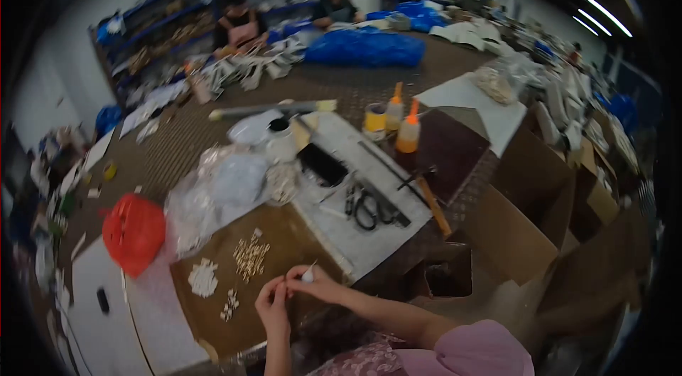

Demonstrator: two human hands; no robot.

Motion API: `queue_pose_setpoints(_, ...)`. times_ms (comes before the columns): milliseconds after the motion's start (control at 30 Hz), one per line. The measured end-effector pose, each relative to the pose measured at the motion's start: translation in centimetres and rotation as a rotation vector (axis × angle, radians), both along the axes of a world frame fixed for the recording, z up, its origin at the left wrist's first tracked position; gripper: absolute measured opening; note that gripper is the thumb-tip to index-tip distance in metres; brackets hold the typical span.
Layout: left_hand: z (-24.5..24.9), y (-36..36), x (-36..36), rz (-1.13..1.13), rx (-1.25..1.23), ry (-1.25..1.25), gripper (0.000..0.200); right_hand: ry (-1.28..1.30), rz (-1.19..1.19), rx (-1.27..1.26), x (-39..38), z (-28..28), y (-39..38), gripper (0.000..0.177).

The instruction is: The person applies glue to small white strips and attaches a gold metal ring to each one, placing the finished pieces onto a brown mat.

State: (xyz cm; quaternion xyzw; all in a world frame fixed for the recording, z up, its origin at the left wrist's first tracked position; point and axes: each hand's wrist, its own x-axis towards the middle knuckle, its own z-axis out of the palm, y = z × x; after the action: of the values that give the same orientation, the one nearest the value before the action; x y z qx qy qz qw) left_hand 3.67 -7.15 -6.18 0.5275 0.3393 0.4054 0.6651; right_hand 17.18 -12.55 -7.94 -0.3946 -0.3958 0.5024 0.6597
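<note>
My left hand (pixel 273 305) is closed in a pinch over the front of a brown board (pixel 188 312); whatever its fingertips hold is too small to make out. Close against it, my right hand (pixel 320 286) is closed around a small white thing with a thin tip (pixel 307 276), which pokes up between the fingers. On the board lie a pile of small beige pieces (pixel 251 256), a heap of flat white pieces (pixel 203 278) and a smaller cluster of pieces (pixel 229 305) nearest my left hand.
Left of the board sits a red plastic bag (pixel 133 234). Behind it are clear plastic bags (pixel 195 195). A white sheet holds scissors (pixel 366 211) and a black phone (pixel 322 165). Orange-tipped bottles (pixel 408 131) stand beyond. Cardboard boxes (pixel 515 234) fill the right. Two people work across the table.
</note>
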Motion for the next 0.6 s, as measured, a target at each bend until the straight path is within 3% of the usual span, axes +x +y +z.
queue_pose_setpoints(100,0.3,0.0,-0.7,0.025,0.017,-0.003,0.013,-0.033,-0.017,-0.073,-0.4,-0.3,0.5,0.008)
queue_pose_setpoints(133,0.3,0.0,-1.3,0.065,0.075,0.032,0.012,-0.068,-0.039,-0.108,-0.9,-0.2,0.7,0.007)
queue_pose_setpoints(167,0.8,0.2,-2.4,0.085,0.142,0.069,0.011,-0.274,-0.066,-0.089,-0.9,-0.3,0.8,0.006)
queue_pose_setpoints(200,1.0,0.5,-4.0,0.199,0.287,0.189,0.011,-0.259,-0.055,-0.099,-0.8,-0.8,1.0,0.011)
queue_pose_setpoints(267,1.5,1.1,-6.2,0.352,0.579,0.433,0.010,-0.057,-0.069,-0.108,-1.2,0.0,1.2,0.011)
queue_pose_setpoints(367,-0.3,2.9,-10.0,0.534,0.695,0.629,0.009,0.119,-0.091,-0.044,-0.3,-1.2,1.5,0.007)
queue_pose_setpoints(467,-0.9,4.8,-11.4,0.589,0.794,0.777,0.015,0.180,-0.099,-0.045,-0.2,-1.0,1.6,0.007)
queue_pose_setpoints(600,-0.7,6.0,-9.5,0.435,0.809,0.737,0.030,0.310,-0.159,-0.025,-0.4,-1.0,1.3,0.008)
